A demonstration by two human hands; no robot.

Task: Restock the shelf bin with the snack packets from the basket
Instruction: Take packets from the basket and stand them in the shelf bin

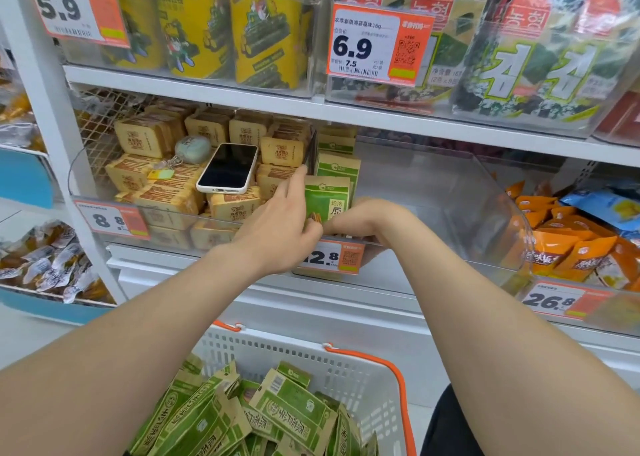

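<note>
Green packets (327, 206) stand upright in the clear bin (450, 195); more fill the basket (346, 369).

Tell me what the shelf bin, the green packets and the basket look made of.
Shelf bin: clear, glossy plastic, probably acrylic; contents show through its walls.
Green packets: matte kraft-like paper, judging by tan edges and crisp folds; any inner lining is unseen.
Basket: white moulded plastic with slotted walls; orange handle likely plastic.

The basket (360, 379) is sitting nearest, with heaped packets (287, 410) lying in it. Farther off, the shelf bin (450, 195) is holding upright packets (329, 199) at its left end, the left hand (277, 233) and right hand (360, 218) meeting there. Left of it, a phone (228, 168) is lying on boxes (152, 136).
</note>
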